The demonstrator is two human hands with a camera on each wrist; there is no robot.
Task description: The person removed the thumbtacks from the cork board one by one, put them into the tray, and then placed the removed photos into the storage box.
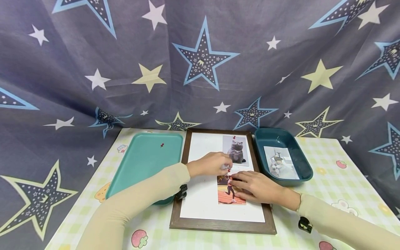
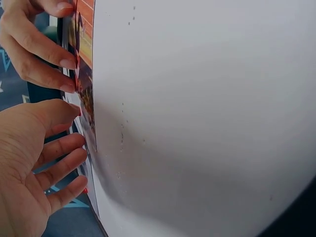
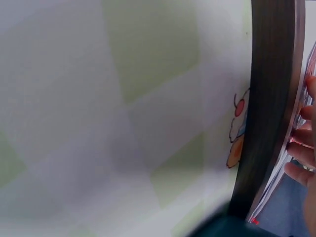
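A brown-framed whiteboard lies on the table. On its right half is a photo of a runner on a red track, below a photo of a grey cat with a red push pin at its top. My left hand pinches another red push pin at the runner photo's top edge, thumb against the pin. My right hand rests on that photo's right side, its fingers fairly straight and covering part of the picture.
Left of the board lies a teal tray with a red push pin on it. A dark blue bin against the board's right side holds a picture print. A starry curtain hangs behind the checked tablecloth.
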